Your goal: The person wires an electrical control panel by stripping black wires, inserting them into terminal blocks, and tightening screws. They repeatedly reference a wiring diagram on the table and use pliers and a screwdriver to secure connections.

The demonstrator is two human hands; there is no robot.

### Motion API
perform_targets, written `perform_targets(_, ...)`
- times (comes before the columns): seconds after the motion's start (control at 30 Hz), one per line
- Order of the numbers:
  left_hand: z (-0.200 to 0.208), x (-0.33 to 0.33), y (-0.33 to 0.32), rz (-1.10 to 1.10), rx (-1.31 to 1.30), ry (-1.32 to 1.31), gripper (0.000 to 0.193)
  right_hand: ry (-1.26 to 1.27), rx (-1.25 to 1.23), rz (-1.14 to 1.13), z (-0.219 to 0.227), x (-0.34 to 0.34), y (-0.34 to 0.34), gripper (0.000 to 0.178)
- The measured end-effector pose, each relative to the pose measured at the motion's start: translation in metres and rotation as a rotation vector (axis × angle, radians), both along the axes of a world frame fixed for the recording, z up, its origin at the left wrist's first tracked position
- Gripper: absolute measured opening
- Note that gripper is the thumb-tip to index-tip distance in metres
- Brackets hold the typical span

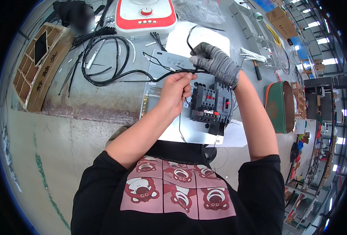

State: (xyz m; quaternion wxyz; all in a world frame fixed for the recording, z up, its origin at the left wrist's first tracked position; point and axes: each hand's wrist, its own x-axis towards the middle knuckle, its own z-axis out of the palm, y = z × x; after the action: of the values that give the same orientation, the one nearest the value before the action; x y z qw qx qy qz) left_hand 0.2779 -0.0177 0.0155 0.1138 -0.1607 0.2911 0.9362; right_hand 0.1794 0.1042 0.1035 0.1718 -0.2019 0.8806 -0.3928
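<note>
My bare left hand (175, 92) is closed, thumb and fingertips pinching a bundle of black wires (154, 78) above a metal mounting plate (169, 131). Just right of it, my right hand (217, 64), in a grey knitted glove, is closed around a thin black strip (189, 38) that curves up and away from the fingers. Whether the strip is a cable tie or a wire I cannot tell. Below both hands, a black contactor (203, 102) and a circuit breaker (223, 102) with a red lever sit side by side on the plate. A brass terminal bar (145, 104) lies along its left edge.
Coiled black cable (85, 58) and a white marker (95, 55) lie on the bench at left, beside a divided cardboard box (44, 78). A red-and-white machine (146, 17) stands at the back. To the right are a screwdriver (257, 70) and a green bin (275, 107).
</note>
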Motion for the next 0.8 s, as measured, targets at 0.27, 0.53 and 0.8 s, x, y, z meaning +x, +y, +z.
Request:
perform_targets(0.27, 0.006, 0.0, 0.004, 0.003, -0.024, 0.001, 0.012, 0.613, 0.783, 0.485, 0.019, 0.004, -0.005, 0.033)
perform_targets(0.53, 0.004, -0.001, 0.003, 0.002, -0.024, -0.023, 0.015, 0.281, 1.063, 0.545, 0.054, 0.014, -0.038, 0.019)
perform_targets(0.8, -0.001, -0.001, -0.003, -0.071, 0.02, 0.009, 0.013, 0.577, 0.518, 0.63, 0.035, -0.003, -0.019, 0.013)
